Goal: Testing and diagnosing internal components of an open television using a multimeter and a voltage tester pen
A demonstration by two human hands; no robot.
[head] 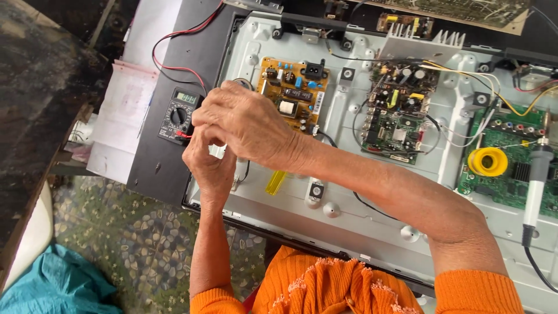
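Note:
A black digital multimeter with red and black leads lies on a dark panel left of an opened flat television chassis. My right hand reaches across, its fingers curled at the meter's right edge by the red lead plug. Just below it my left hand pinches upward toward the same spot; what it holds is hidden. A yellow power board lies right beside the hands. A translucent yellow probe handle rests on the chassis below my right wrist.
A green main board sits mid-chassis, another green board at right with a yellow solder spool and a soldering iron on it. A heat sink stands at the back. Patterned floor and teal cloth are lower left.

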